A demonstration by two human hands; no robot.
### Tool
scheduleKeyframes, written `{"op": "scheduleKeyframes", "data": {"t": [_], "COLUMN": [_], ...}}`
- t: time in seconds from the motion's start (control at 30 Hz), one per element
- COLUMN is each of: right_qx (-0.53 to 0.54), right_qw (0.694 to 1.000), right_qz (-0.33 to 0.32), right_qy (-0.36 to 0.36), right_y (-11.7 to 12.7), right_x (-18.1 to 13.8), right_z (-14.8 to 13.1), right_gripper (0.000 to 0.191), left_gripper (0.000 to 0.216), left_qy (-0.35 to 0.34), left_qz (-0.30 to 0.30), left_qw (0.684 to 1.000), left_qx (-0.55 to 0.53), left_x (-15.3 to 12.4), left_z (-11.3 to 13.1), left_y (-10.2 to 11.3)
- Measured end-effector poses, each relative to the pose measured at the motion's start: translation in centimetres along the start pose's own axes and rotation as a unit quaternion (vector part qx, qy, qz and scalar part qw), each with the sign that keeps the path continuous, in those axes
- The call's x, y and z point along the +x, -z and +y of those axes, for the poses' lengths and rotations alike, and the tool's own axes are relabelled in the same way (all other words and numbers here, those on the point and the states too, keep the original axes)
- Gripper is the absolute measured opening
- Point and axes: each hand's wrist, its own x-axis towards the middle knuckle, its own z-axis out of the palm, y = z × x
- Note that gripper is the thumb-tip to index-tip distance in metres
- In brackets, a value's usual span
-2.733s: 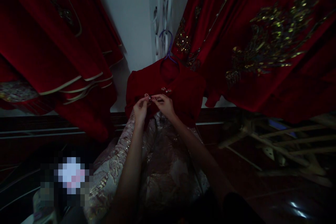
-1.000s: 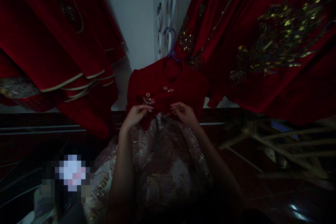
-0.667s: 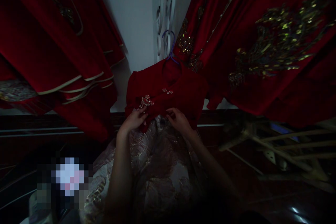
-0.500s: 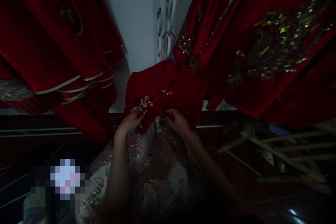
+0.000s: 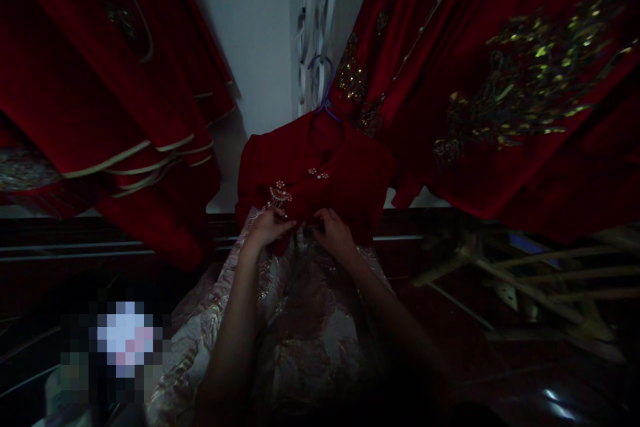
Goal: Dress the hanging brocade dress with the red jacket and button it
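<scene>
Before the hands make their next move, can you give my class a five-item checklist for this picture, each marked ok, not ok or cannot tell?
1. Red fabric top hanging from the purple hooked hanger: ok, the hook rises above its neckline.
2. Fan-shaped beaded ornament in sight: ok, just above the left hand.
3. Small pale beaded trim below the neckline uncovered: ok, neither hand covers it.
4. Fingers of the left hand and right hand gripping the top's lower edge: cannot tell; both are close to it.
5. Lighting: not ok, too dim for fine detail.
</scene>
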Motion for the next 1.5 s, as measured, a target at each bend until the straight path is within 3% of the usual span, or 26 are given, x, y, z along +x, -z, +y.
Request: {"op": "scheduleKeyframes", "data": {"t": [0.07,0.13,0.3,0.53,0.67,0.77,0.93,1.13,1.3,1.5], "right_qx": [-0.014,-0.016,0.029,0.187,0.268,0.323,0.293,0.261,0.204,0.19], "right_qw": [1.0,1.0,0.999,0.98,0.958,0.941,0.954,0.962,0.974,0.977], "right_qz": [0.011,0.017,0.013,0.005,-0.025,-0.068,0.023,0.065,0.098,0.092], "right_qy": [0.007,0.013,0.005,-0.062,-0.099,-0.074,-0.056,-0.051,-0.021,-0.025], "right_y": [0.0,0.0,-0.3,0.7,2.0,2.3,-0.1,-3.8,-4.4,-4.3], "right_x": [0.1,0.3,0.6,1.2,0.9,0.7,1.8,3.3,3.0,2.6], "right_z": [0.2,0.5,0.9,1.2,-0.2,-2.2,-4.3,-3.8,-3.8,-4.0], "right_gripper": [0.026,0.021,0.015,0.015,0.019,0.025,0.017,0.017,0.018,0.019], "left_gripper": [0.054,0.049,0.027,0.022,0.016,0.016,0.014,0.022,0.027,0.022], "left_qy": [0.007,-0.007,-0.1,-0.162,-0.177,-0.153,-0.153,-0.148,-0.136,-0.125], "left_qz": [-0.042,-0.043,0.036,-0.009,0.012,0.041,0.048,0.013,0.012,0.014], "left_qw": [0.996,0.996,0.993,0.979,0.974,0.973,0.983,0.987,0.987,0.989], "left_qx": [-0.077,-0.081,0.041,0.124,0.143,0.168,0.087,-0.065,-0.082,-0.076], "left_x": [-0.1,-0.1,0.5,1.0,0.7,0.3,0.1,0.7,1.1,1.7], "left_z": [0.5,0.6,-0.3,-1.0,-0.7,-0.3,0.1,-0.5,-1.0,-1.6], "left_y": [-0.7,-0.8,0.5,0.5,0.6,0.8,1.0,0.8,0.5,0.4]}}
